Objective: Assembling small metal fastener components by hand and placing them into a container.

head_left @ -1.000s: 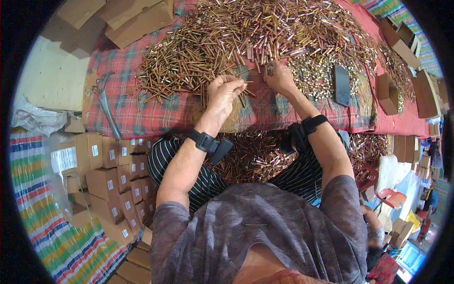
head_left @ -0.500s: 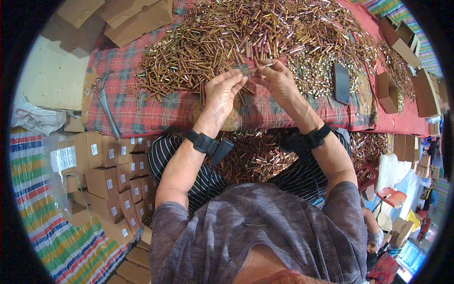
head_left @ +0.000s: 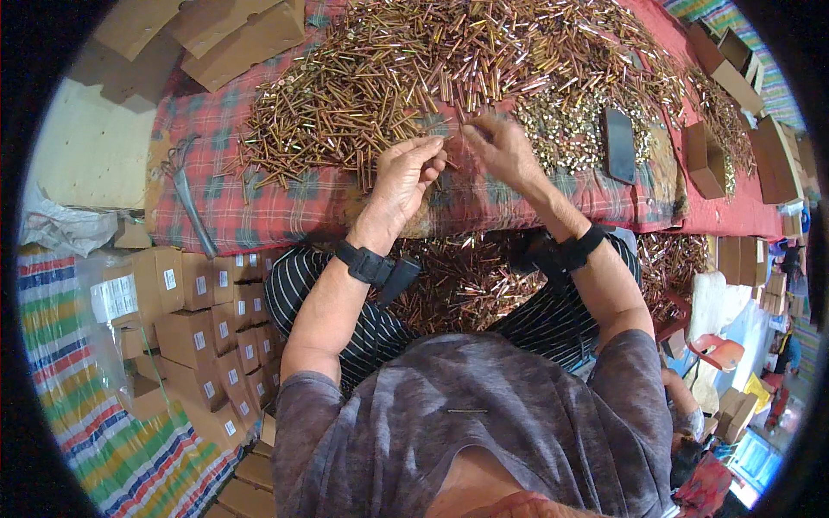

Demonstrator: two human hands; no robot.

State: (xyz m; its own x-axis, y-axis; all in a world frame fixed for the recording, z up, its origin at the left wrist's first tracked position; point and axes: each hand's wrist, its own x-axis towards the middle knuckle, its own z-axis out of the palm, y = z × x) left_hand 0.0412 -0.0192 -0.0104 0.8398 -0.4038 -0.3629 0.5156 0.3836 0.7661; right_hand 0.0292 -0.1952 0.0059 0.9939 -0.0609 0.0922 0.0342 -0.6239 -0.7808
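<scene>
My left hand (head_left: 408, 177) is closed in a pinch above the front of the plaid cloth (head_left: 285, 207), and whatever its fingertips hold is too small to name. Close by on the right, my right hand (head_left: 505, 148) has its thumb and forefinger pressed together near the pile's front edge. Any piece between those fingers cannot be made out. Beyond both hands spreads a large pile of thin copper-coloured metal rods (head_left: 345, 112). A heap of small shiny metal pieces (head_left: 561, 129) lies next to my right hand. A narrow gap separates the two hands.
A dark phone (head_left: 618, 147) lies right of the small pieces. At left sits a metal hand rake (head_left: 192, 203). More rods (head_left: 466, 285) lie below the cloth's edge, between my knees. Small cardboard boxes (head_left: 186, 337) are stacked at lower left, with an opened box (head_left: 705, 160) at right.
My hands were together at the fingertips and have come apart. The right hand's fingers have closed in more tightly, and the left has curled its fingers.
</scene>
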